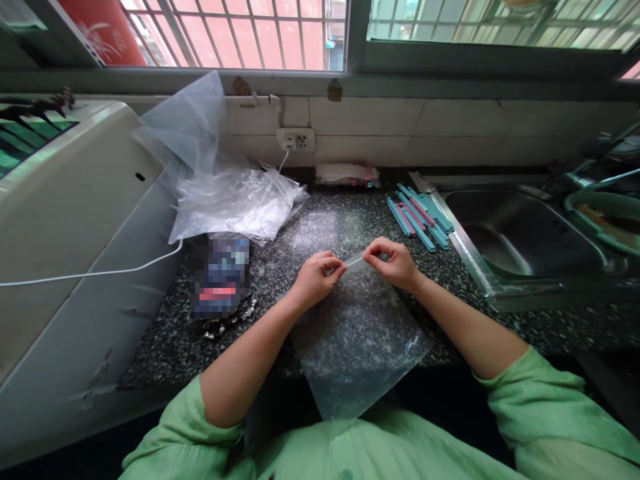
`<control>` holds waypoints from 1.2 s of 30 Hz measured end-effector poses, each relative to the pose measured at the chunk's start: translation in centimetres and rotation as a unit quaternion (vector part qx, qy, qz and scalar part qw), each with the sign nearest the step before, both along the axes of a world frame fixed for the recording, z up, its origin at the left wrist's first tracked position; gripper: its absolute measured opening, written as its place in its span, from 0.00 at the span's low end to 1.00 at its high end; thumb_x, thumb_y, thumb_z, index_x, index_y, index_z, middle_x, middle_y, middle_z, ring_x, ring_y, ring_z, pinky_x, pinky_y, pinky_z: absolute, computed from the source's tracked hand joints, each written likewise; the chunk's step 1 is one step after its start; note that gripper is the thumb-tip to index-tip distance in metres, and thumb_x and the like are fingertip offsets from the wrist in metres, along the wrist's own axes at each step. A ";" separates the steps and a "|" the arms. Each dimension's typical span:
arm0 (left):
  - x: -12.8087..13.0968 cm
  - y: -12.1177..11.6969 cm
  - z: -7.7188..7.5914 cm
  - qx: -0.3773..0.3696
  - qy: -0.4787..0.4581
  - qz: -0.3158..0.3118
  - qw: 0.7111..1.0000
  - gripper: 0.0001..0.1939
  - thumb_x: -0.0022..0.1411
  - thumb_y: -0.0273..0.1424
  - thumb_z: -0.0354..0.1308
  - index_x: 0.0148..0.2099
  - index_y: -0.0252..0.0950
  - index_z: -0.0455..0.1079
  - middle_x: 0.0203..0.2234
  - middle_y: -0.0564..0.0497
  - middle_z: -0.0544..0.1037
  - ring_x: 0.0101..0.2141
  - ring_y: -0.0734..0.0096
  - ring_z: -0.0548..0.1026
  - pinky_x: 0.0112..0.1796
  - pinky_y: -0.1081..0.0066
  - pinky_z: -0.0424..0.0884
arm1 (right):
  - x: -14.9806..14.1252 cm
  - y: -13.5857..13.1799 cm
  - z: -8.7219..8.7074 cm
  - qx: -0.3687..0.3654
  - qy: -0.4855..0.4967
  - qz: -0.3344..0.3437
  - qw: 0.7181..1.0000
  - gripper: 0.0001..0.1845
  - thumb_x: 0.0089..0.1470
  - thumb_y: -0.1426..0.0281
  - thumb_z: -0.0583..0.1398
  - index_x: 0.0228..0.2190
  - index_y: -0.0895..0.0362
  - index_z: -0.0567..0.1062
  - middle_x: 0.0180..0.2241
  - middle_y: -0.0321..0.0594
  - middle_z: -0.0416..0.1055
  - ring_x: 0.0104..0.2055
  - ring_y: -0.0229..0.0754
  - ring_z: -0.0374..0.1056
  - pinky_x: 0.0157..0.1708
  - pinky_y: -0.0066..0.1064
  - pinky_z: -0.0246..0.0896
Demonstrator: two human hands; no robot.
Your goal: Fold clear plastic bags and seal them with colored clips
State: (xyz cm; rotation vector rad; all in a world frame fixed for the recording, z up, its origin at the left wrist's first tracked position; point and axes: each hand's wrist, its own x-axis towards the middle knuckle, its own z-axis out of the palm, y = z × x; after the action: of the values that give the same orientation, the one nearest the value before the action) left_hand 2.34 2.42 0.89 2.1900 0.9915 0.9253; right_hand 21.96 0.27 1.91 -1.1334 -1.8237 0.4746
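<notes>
A clear plastic bag hangs from both hands, spread over the speckled counter with its lower corner past the front edge. My left hand pinches one end of the bag's gathered top edge. Close by on the right, my right hand pinches the other end between thumb and fingers. Between the fingertips a short whitish folded strip of the bag is stretched. To the right of my right hand lie several teal and pink plastic strips in a loose heap.
A pile of clear plastic bags lies at back left. A pixelated dark object and a shiny chain lie before it. A steel sink is at right; a white cable crosses the left. A pale packet sits against the wall.
</notes>
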 end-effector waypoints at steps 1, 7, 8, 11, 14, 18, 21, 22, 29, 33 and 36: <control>0.0 0.0 0.0 0.004 0.000 0.000 1.000 0.07 0.56 0.26 0.56 0.28 0.34 0.74 0.23 0.52 0.72 0.26 0.74 0.69 0.30 0.74 0.65 | 0.0 0.0 0.0 -0.003 0.003 0.000 1.000 0.10 0.52 0.67 0.58 0.21 0.56 0.70 0.23 0.36 0.67 0.27 0.36 0.61 0.30 0.30 0.58; -0.1 -0.1 -0.1 0.028 -0.009 -0.002 1.000 0.07 0.57 0.27 0.56 0.28 0.35 0.74 0.23 0.51 0.72 0.27 0.74 0.69 0.30 0.74 0.65 | -0.1 0.1 -0.1 -0.053 0.012 0.042 0.998 0.09 0.49 0.63 0.61 0.25 0.57 0.72 0.25 0.37 0.69 0.28 0.36 0.63 0.29 0.29 0.58; -0.1 -0.2 -0.1 0.032 -0.009 -0.003 0.999 0.07 0.57 0.27 0.55 0.28 0.35 0.74 0.23 0.51 0.72 0.27 0.74 0.69 0.31 0.73 0.65 | -0.2 0.1 -0.2 -0.052 0.010 0.045 0.998 0.10 0.49 0.63 0.61 0.25 0.57 0.73 0.25 0.37 0.69 0.28 0.37 0.63 0.30 0.30 0.58; -0.1 -0.2 -0.2 0.038 -0.001 -0.010 0.999 0.08 0.57 0.27 0.55 0.28 0.35 0.73 0.24 0.51 0.72 0.28 0.73 0.70 0.32 0.73 0.66 | -0.5 0.1 -0.2 -0.043 0.008 0.046 0.998 0.11 0.50 0.62 0.60 0.23 0.56 0.72 0.24 0.37 0.68 0.28 0.37 0.63 0.30 0.30 0.58; 0.0 -0.3 -0.2 0.041 0.010 -0.017 0.999 0.08 0.57 0.28 0.55 0.28 0.36 0.73 0.23 0.51 0.72 0.28 0.73 0.69 0.32 0.73 0.66 | -0.7 0.0 -0.3 -0.036 -0.002 0.041 0.998 0.11 0.51 0.64 0.60 0.22 0.56 0.72 0.23 0.37 0.68 0.28 0.37 0.62 0.29 0.30 0.58; 0.0 -0.4 -0.1 0.043 0.014 -0.024 0.999 0.09 0.57 0.28 0.54 0.27 0.35 0.72 0.23 0.51 0.72 0.28 0.73 0.69 0.32 0.72 0.66 | -0.7 0.0 -0.4 -0.018 -0.019 0.039 0.999 0.09 0.51 0.67 0.59 0.22 0.56 0.71 0.23 0.37 0.69 0.29 0.37 0.63 0.31 0.31 0.58; 0.0 -0.4 0.1 0.037 0.018 -0.024 0.999 0.09 0.57 0.28 0.54 0.27 0.36 0.72 0.23 0.51 0.72 0.28 0.73 0.69 0.32 0.72 0.66 | -0.7 0.0 -0.4 -0.013 -0.026 0.040 0.999 0.09 0.51 0.68 0.59 0.22 0.56 0.71 0.23 0.37 0.70 0.29 0.38 0.63 0.32 0.32 0.58; 0.0 -0.4 0.1 0.034 0.019 -0.024 0.999 0.09 0.57 0.28 0.53 0.27 0.36 0.72 0.23 0.51 0.72 0.28 0.73 0.69 0.32 0.72 0.66 | -0.7 0.0 -0.4 -0.016 -0.026 0.040 0.999 0.09 0.52 0.67 0.59 0.22 0.56 0.71 0.23 0.37 0.70 0.29 0.38 0.63 0.32 0.32 0.59; 0.2 -0.6 -0.1 0.034 0.001 -0.037 0.999 0.08 0.58 0.28 0.53 0.28 0.35 0.72 0.24 0.51 0.71 0.27 0.74 0.69 0.31 0.74 0.65 | -0.8 -0.1 -0.3 -0.069 -0.017 0.060 0.996 0.11 0.48 0.61 0.62 0.25 0.56 0.74 0.25 0.37 0.71 0.30 0.38 0.65 0.32 0.31 0.59; 0.2 -0.7 -0.1 0.019 0.007 -0.039 0.999 0.08 0.58 0.29 0.53 0.29 0.35 0.72 0.26 0.50 0.72 0.28 0.74 0.70 0.32 0.74 0.66 | -1.0 -0.1 -0.2 -0.040 -0.014 0.082 0.996 0.13 0.51 0.61 0.60 0.22 0.56 0.74 0.23 0.38 0.71 0.30 0.39 0.64 0.34 0.32 0.60; -0.1 -0.5 0.0 -0.002 0.014 -0.031 0.999 0.06 0.57 0.28 0.55 0.30 0.35 0.72 0.27 0.50 0.72 0.29 0.73 0.70 0.33 0.73 0.66 | -0.8 -0.1 -0.1 -0.028 -0.010 0.074 0.997 0.13 0.51 0.60 0.60 0.22 0.56 0.74 0.23 0.38 0.71 0.30 0.39 0.63 0.33 0.33 0.60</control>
State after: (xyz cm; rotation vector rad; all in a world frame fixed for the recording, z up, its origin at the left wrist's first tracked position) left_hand 2.26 1.92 0.93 2.2234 0.9327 0.8652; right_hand 21.17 0.21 1.79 -1.0482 -1.9310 0.6055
